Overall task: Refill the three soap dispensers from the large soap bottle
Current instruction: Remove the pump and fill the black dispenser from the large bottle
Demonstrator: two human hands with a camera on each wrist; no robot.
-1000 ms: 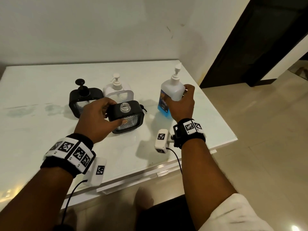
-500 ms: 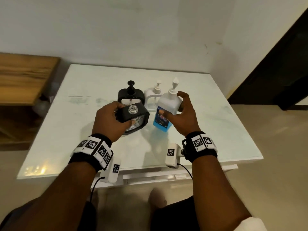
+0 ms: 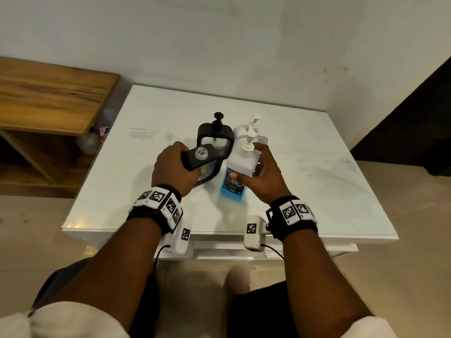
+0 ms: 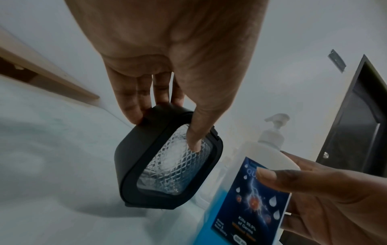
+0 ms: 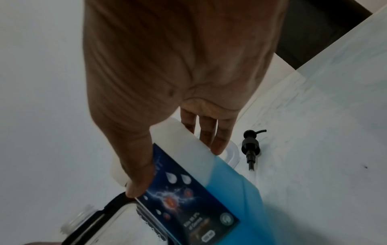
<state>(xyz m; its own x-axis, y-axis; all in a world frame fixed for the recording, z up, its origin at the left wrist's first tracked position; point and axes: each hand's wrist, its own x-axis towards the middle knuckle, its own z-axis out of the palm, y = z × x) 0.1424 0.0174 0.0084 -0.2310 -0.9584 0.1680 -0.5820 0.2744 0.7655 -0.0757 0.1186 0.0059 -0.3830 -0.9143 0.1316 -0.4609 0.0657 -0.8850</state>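
My left hand (image 3: 175,172) grips a black soap dispenser (image 3: 205,158) with an open clear neck and no pump, tilted above the white table (image 3: 317,179); the thumb presses on its patterned glass face (image 4: 173,167). My right hand (image 3: 261,174) grips the large soap bottle (image 3: 240,167), white-pumped and part full of blue liquid (image 5: 236,190), right beside that dispenser. Behind them stand a second black dispenser (image 3: 214,135) and a white dispenser (image 3: 241,131), both with pumps on. A loose black pump (image 5: 250,149) lies on the table past my right fingers.
A wooden bench (image 3: 48,98) stands left of the table, with a dark doorway (image 3: 415,123) to the right. The table's front edge (image 3: 219,236) runs under my wrists. Bare tabletop lies to the left and right of the bottles.
My right hand has brought the large bottle leftward until it is beside the open dispenser. The left hand has tilted that dispenser further. The head view has pulled back.
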